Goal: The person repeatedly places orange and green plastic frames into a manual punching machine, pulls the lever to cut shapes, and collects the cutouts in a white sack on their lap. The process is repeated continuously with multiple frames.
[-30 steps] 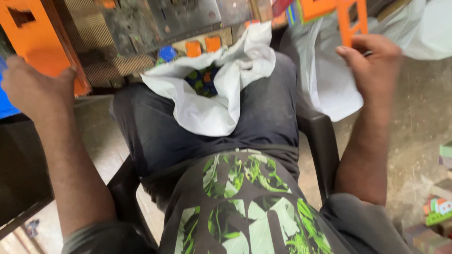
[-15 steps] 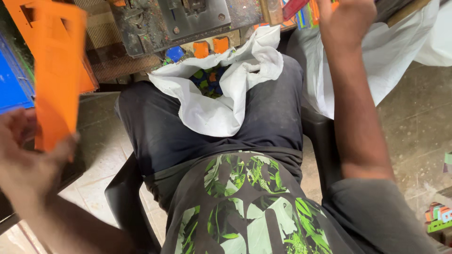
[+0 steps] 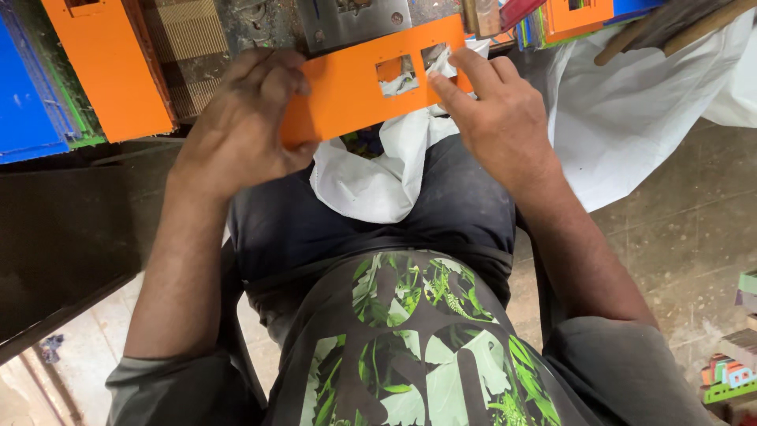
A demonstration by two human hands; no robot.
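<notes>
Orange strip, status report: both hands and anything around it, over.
Left hand and right hand both grip the orange strip, held level. White plastic bag open on lap just below. Metal plate close behind strip.

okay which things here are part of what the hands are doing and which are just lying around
In hand:
orange cut-out sheet, held by left hand and right hand
white bag on the lap

Lying about:
orange stack
blue sheets
coloured pieces on the floor
</notes>
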